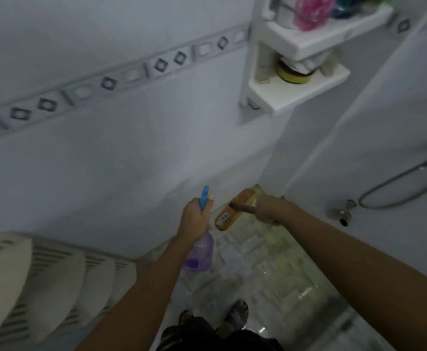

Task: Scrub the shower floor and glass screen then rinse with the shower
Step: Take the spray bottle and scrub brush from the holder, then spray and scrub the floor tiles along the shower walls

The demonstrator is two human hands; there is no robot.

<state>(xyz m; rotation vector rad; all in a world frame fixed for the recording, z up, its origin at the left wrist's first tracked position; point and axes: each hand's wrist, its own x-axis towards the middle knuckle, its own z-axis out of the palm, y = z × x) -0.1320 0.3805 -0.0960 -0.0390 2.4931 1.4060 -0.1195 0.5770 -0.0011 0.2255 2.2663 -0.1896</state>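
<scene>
Head view: purple-liquid spray bottle (200,252), low.

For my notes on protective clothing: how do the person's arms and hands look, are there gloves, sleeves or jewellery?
Both arms are bare up to the frame edge, with no sleeves in view. The left hand and right hand wear no gloves. No watch, bracelet or ring is visible, though the picture is dim and blurred.

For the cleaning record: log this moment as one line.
left hand: holds spray bottle | right hand: holds scrub brush | floor: wet-looking | shower hose: hanging, untouched
</scene>
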